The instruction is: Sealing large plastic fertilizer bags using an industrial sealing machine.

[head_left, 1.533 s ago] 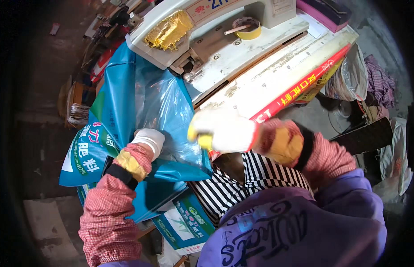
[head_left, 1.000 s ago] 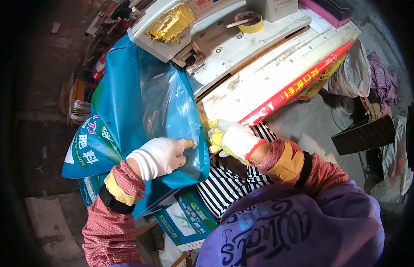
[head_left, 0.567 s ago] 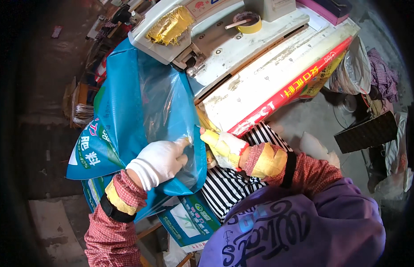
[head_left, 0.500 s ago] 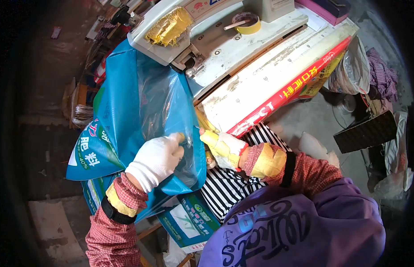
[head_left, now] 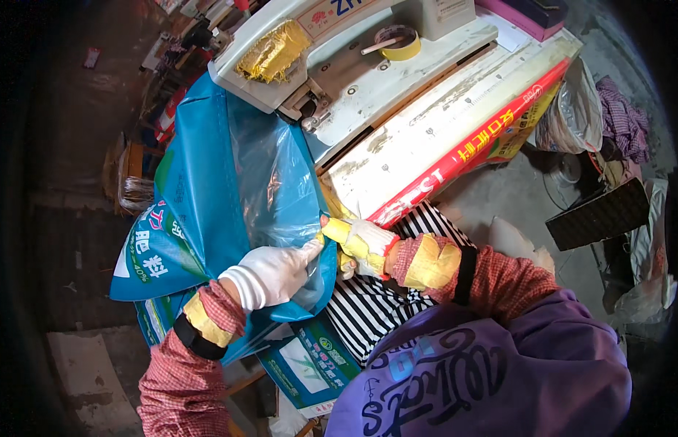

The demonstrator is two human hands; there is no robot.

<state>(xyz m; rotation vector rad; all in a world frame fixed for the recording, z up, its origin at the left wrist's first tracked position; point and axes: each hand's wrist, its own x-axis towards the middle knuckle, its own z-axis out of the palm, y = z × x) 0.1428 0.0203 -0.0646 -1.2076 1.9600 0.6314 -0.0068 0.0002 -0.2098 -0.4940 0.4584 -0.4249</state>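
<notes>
A large blue woven bag (head_left: pixel 208 175) with a clear plastic liner (head_left: pixel 270 171) hangs with its mouth spread beside the sewing machine (head_left: pixel 339 65). My left hand (head_left: pixel 270 277), in a white glove, reaches over the mouth, its fingers pinched at the right rim. Facing it, my right hand (head_left: pixel 359 242), gloved with yellow tape round the fingers, closes on the same rim from outside. The fingertips of both hands nearly meet there. Just what lies between the left fingertips is hard to see.
A roll of yellow tape (head_left: pixel 399 42) lies on the machine bed. The white worktable (head_left: pixel 426 124) has a red-and-yellow printed strip along its front. More blue bags (head_left: pixel 310 364) lie below. A dark brick-like block (head_left: pixel 600 215) and plastic sacks (head_left: pixel 572 109) stand at right.
My left hand has moved right and slightly down, from inside the bag's mouth to its right rim beside my right fingertips. My right hand has shifted slightly left.
</notes>
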